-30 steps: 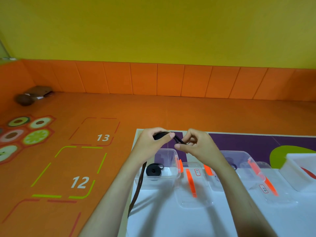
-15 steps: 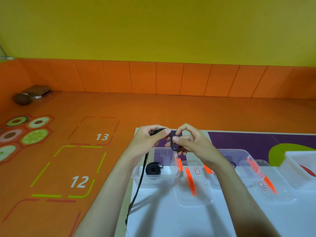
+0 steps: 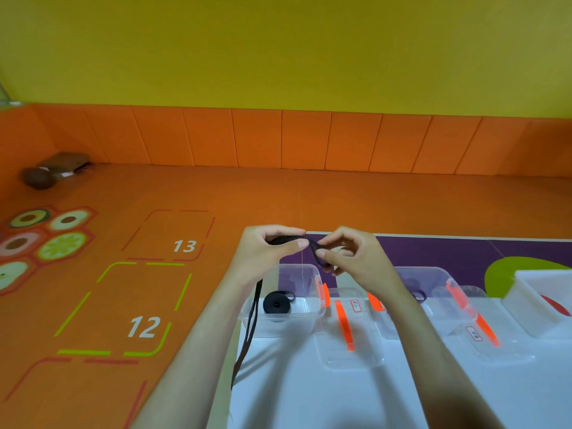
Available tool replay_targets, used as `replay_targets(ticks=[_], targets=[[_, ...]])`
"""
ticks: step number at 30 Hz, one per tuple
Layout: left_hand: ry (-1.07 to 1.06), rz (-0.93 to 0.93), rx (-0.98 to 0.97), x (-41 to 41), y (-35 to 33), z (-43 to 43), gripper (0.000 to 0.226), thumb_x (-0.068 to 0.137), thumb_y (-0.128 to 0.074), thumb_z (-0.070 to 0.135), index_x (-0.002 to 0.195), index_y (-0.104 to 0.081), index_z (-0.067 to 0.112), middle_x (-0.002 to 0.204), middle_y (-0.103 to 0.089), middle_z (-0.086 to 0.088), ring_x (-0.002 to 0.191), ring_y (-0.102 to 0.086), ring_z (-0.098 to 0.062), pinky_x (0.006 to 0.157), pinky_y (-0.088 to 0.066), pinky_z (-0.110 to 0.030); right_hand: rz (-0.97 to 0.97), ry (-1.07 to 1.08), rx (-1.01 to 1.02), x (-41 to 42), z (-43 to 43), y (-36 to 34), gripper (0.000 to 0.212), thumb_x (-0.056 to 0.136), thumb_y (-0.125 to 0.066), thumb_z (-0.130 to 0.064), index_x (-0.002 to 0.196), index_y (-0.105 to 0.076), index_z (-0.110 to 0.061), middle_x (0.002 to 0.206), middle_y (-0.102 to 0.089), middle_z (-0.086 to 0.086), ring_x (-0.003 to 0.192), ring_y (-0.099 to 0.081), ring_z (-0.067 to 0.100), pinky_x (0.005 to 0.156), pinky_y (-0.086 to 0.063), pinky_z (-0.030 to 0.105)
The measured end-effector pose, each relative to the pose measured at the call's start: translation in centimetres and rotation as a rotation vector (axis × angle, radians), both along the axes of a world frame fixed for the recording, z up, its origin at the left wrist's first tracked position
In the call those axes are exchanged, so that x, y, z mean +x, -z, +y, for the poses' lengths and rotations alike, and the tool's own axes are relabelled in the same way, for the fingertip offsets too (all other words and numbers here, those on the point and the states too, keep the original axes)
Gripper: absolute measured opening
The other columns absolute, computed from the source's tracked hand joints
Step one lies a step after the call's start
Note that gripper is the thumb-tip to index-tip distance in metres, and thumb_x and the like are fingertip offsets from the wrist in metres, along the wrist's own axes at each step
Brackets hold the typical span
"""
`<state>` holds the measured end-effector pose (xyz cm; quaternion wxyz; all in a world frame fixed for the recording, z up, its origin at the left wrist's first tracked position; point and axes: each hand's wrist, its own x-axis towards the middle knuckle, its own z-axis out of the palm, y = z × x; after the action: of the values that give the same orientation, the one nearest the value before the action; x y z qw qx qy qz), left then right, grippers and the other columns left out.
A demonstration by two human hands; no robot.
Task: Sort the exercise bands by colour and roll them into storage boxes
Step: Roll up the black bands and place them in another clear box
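Raised together above the left box [image 3: 283,317]: left hand [image 3: 266,252] pinching the black band [image 3: 249,329], right hand [image 3: 349,258] nipping its loop; forearms angled inward, tail hanging.

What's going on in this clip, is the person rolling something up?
Yes. A person holds a black exercise band between both hands above a white table. The left hand grips the started end while the right hand pinches a loop; the rest hangs off the table's left edge. One rolled black band sits in the clear box below.
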<state>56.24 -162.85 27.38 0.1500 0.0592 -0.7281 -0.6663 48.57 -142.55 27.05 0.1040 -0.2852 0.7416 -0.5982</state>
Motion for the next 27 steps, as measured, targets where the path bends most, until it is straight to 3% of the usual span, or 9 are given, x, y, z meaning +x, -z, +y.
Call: replay_targets(ticks=[2,5,10,12,15,18,22,24,27], targets=[[-0.019,-0.007,0.046,0.0,0.0,0.2,0.021,0.085,-0.087,0.010,0.105,-0.083,0.013,0.099,-0.082,0.003,0.095,-0.077,-0.007,0.076,-0.053,-0.011,-0.017,-0.016,0.035,0.2,-0.1,-0.2,0.014,0.092,-0.079,-0.015,0.098,-0.069,-0.007,0.085,-0.078,0.007,0.073,-0.077,0.029,0.065,-0.061,0.047],[-0.039,-0.019,0.065,-0.2,0.2,0.2,0.020,0.083,-0.088,0.011,0.102,-0.084,0.016,0.098,-0.082,0.003,0.095,-0.077,-0.008,0.076,-0.053,-0.012,0.019,0.000,0.108,0.5,-0.5,-0.4,0.019,0.088,-0.084,-0.021,0.093,-0.068,-0.012,0.088,-0.078,0.002,0.075,-0.078,0.026,0.067,-0.061,0.047],[-0.090,-0.015,0.025,-0.8,0.9,0.9,0.020,0.080,-0.090,0.007,0.099,-0.084,0.012,0.096,-0.082,0.002,0.096,-0.077,-0.011,0.080,-0.054,-0.015,0.562,0.273,0.475,0.2,-1.6,0.8,0.019,0.084,-0.080,-0.038,0.082,-0.065,-0.027,0.072,-0.069,-0.013,0.070,-0.066,0.013,0.063,-0.051,0.034],[-0.112,-0.022,0.018,-0.9,1.2,1.1,0.020,0.080,-0.090,0.006,0.098,-0.084,0.013,0.096,-0.082,0.002,0.095,-0.078,-0.012,0.082,-0.057,-0.017,0.608,0.347,0.543,0.2,-2.0,0.9,0.014,0.086,-0.077,-0.040,0.087,-0.069,-0.029,0.078,-0.073,-0.013,0.079,-0.068,0.015,0.064,-0.051,0.033],[-0.134,-0.032,0.005,-1.1,1.6,1.4,0.020,0.079,-0.089,0.003,0.096,-0.084,0.011,0.094,-0.082,0.002,0.092,-0.078,-0.013,0.079,-0.057,-0.017,0.555,0.397,0.597,0.3,-2.4,0.8,0.014,0.086,-0.076,-0.044,0.093,-0.074,-0.031,0.089,-0.075,-0.012,0.088,-0.068,0.014,0.068,-0.050,0.032],[-0.154,-0.019,-0.009,-1.3,2.0,1.6,0.019,0.079,-0.089,0.003,0.095,-0.085,0.012,0.092,-0.082,0.002,0.089,-0.077,-0.014,0.075,-0.055,-0.015,0.507,0.441,0.637,0.3,-3.0,0.9,0.012,0.085,-0.078,-0.042,0.087,-0.074,-0.031,0.084,-0.064,-0.010,0.085,-0.061,0.015,0.064,-0.041,0.031],[-0.159,0.018,-0.016,-1.5,2.0,1.5,0.017,0.082,-0.088,0.006,0.097,-0.085,0.013,0.093,-0.082,0.006,0.092,-0.077,-0.009,0.077,-0.054,-0.015,0.210,0.355,0.346,-0.2,-2.9,1.0,0.016,0.081,-0.081,-0.019,0.072,-0.067,-0.020,0.064,-0.072,-0.008,0.066,-0.069,0.012,0.063,-0.054,0.031],[-0.128,0.036,-0.052,-1.3,2.0,1.4,0.017,0.089,-0.083,0.008,0.103,-0.084,0.017,0.097,-0.082,0.011,0.098,-0.076,-0.004,0.082,-0.052,-0.013,0.052,0.311,0.186,-0.1,-2.6,0.6,0.010,0.083,-0.078,-0.009,0.081,-0.070,-0.014,0.065,-0.075,-0.002,0.065,-0.074,0.017,0.066,-0.061,0.033],[-0.039,0.026,-0.079,-0.8,2.1,1.4,0.023,0.101,-0.068,0.010,0.121,-0.078,0.017,0.107,-0.078,0.015,0.108,-0.069,-0.007,0.079,-0.048,-0.004,-0.281,0.223,-0.043,0.0,-2.3,0.2,0.022,0.088,-0.077,-0.001,0.109,-0.074,-0.010,0.076,-0.078,0.007,0.070,-0.076,0.021,0.067,-0.064,0.031]])
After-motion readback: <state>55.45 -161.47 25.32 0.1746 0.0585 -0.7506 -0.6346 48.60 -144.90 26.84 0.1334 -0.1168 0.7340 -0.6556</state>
